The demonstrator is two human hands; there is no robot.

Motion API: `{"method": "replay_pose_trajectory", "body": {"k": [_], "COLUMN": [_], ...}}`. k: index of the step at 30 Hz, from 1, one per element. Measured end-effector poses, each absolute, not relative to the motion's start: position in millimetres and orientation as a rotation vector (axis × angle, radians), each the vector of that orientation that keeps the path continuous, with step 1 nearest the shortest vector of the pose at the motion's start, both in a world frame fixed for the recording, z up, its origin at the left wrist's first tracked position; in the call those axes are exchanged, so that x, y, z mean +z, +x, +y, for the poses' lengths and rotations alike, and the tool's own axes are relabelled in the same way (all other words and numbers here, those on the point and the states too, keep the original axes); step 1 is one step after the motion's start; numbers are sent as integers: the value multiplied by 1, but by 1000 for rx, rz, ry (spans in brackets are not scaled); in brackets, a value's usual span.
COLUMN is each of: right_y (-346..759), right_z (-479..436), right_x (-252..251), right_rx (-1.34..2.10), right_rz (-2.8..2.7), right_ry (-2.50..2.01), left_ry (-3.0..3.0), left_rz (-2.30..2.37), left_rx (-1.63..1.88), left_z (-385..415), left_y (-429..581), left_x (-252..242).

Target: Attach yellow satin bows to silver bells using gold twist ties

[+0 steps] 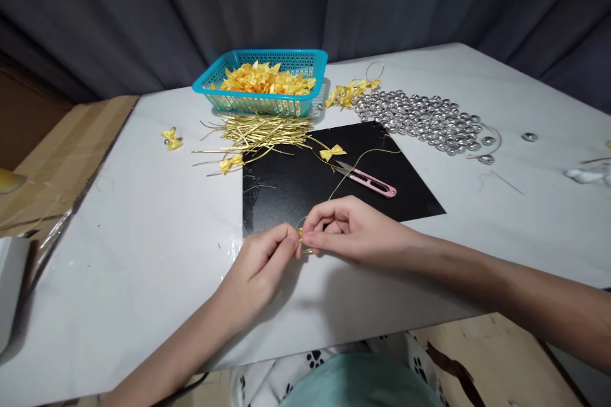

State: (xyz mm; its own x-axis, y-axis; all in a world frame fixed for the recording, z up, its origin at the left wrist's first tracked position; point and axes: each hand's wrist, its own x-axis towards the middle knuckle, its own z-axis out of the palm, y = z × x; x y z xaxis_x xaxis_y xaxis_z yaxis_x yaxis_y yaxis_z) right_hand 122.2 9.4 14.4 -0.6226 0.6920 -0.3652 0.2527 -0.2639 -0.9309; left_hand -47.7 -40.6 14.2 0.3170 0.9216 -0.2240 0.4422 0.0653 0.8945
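Pinched between both hands at the near edge of the black mat (305, 187): a gold wire (351, 168), thin and long. Runs from the pinch up and to the right across the mat, long axis slanting away toward the far right, free end curving flat near the mat's far edge. At the pinch itself, a small yellow-gold bit (too small to tell apart from the wire).

Left hand (260, 264) — thumb and forefinger closed on the wire's near end, fingertips pointing right, wrist low on the tabletop (143, 235), forearm coming in from the lower left. Right hand (341, 229) — grip likewise closed on the wire, fingertips pointing left to meet the other hand, remaining fingers curled under, forearm stretching out to the lower right.

Just beyond the right hand, on the mat: pink snips (366, 179), lying on a slant, and a yellow bow (333, 152) above them. Farther back, a loose heap of gold wires (260, 130) in front of a blue basket (262, 79) full of yellow bows. To the far right, a spread of silver beads (422, 117). Alone at the far left, one more bow (171, 138).
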Motion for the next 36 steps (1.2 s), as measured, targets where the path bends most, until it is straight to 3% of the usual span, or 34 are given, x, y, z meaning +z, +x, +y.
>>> {"method": "replay_pose_trajectory", "body": {"k": [28, 36], "right_y": [121, 139], "right_z": [8, 16], "right_x": [20, 23], "right_rx": [2032, 1939], "right_rz": [-1631, -1855], "right_ry": [-1165, -953], "left_ry": [1499, 1468], "left_rz": [1265, 1388], "left_rx": [628, 1052], "left_z": [-42, -40], "left_y": [-45, -51], "left_x": [12, 17]}}
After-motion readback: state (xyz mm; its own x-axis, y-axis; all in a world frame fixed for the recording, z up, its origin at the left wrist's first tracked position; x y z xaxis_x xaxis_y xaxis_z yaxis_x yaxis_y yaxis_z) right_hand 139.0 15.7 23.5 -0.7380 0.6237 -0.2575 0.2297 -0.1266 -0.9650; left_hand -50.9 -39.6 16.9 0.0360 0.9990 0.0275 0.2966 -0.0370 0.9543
